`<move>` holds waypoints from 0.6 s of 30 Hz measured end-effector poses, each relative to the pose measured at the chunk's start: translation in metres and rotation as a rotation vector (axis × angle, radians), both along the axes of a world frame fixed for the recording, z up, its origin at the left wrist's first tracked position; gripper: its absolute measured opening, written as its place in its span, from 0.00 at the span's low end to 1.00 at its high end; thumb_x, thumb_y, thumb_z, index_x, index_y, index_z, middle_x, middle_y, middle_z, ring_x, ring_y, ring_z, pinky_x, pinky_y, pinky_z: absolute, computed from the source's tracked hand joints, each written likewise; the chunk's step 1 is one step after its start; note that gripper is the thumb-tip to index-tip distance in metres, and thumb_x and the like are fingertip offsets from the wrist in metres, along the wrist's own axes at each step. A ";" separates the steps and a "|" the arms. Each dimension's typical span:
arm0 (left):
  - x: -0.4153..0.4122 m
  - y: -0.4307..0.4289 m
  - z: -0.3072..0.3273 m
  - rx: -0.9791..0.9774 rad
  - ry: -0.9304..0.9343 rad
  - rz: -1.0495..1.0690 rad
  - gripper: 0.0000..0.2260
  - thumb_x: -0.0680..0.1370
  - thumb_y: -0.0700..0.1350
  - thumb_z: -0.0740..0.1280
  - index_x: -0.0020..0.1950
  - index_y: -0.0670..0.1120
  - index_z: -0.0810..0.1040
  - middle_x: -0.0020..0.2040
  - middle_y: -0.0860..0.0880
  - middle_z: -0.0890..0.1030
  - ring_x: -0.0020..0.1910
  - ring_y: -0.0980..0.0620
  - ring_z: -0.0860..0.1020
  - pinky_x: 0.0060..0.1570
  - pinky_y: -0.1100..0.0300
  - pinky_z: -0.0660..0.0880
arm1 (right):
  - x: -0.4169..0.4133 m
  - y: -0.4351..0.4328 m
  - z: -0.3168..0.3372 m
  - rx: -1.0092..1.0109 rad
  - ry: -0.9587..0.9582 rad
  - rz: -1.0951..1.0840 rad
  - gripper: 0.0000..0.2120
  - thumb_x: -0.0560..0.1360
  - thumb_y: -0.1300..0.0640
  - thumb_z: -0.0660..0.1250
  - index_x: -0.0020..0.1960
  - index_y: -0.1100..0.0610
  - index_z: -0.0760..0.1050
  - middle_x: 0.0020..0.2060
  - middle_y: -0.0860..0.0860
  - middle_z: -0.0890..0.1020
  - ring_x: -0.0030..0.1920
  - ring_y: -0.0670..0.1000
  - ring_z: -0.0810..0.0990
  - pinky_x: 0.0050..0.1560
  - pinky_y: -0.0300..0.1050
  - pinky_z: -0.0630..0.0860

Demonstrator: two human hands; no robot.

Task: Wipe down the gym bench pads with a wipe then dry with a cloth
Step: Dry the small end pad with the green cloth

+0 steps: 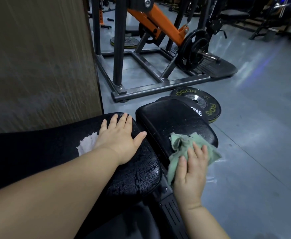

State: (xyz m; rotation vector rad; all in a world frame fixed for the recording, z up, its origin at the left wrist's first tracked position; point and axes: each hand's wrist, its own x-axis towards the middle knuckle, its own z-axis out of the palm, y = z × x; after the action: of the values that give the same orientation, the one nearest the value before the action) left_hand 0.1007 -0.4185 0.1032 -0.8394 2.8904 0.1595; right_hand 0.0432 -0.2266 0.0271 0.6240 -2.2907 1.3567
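Grey gym floor [253, 144] with a black bench [169, 211] on it.
Left hand [119, 142] lies flat, fingers straight, on the big cracked pad [138, 173]; right hand [191, 171], also flat, presses the green cloth [181, 145] on the small pad [169, 118].

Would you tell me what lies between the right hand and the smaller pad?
A green cloth, pressed under the right hand onto the smaller pad; head view.
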 end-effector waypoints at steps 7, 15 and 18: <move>0.001 -0.001 -0.001 -0.001 0.001 0.001 0.36 0.77 0.68 0.37 0.80 0.49 0.41 0.80 0.53 0.42 0.78 0.49 0.39 0.76 0.47 0.39 | -0.090 0.008 0.058 0.343 -0.254 -0.060 0.22 0.77 0.53 0.58 0.71 0.49 0.68 0.68 0.51 0.73 0.69 0.58 0.68 0.68 0.54 0.64; 0.001 0.000 0.000 0.000 0.001 0.004 0.35 0.78 0.67 0.37 0.80 0.49 0.41 0.80 0.53 0.41 0.78 0.50 0.39 0.76 0.46 0.39 | -0.073 -0.015 0.070 0.675 -0.176 -0.178 0.14 0.76 0.55 0.56 0.60 0.54 0.71 0.56 0.58 0.77 0.59 0.61 0.73 0.56 0.54 0.68; 0.000 0.000 0.001 0.007 0.006 0.008 0.35 0.78 0.67 0.37 0.80 0.49 0.41 0.80 0.53 0.41 0.78 0.50 0.39 0.76 0.47 0.39 | -0.012 -0.028 0.056 0.788 0.044 0.055 0.21 0.74 0.54 0.56 0.65 0.53 0.74 0.60 0.53 0.79 0.63 0.58 0.74 0.62 0.56 0.69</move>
State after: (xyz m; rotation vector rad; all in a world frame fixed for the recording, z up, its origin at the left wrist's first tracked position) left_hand 0.1011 -0.4183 0.1039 -0.8507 2.8903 0.1729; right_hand 0.0307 -0.2541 0.0830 0.9325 -2.7498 0.3952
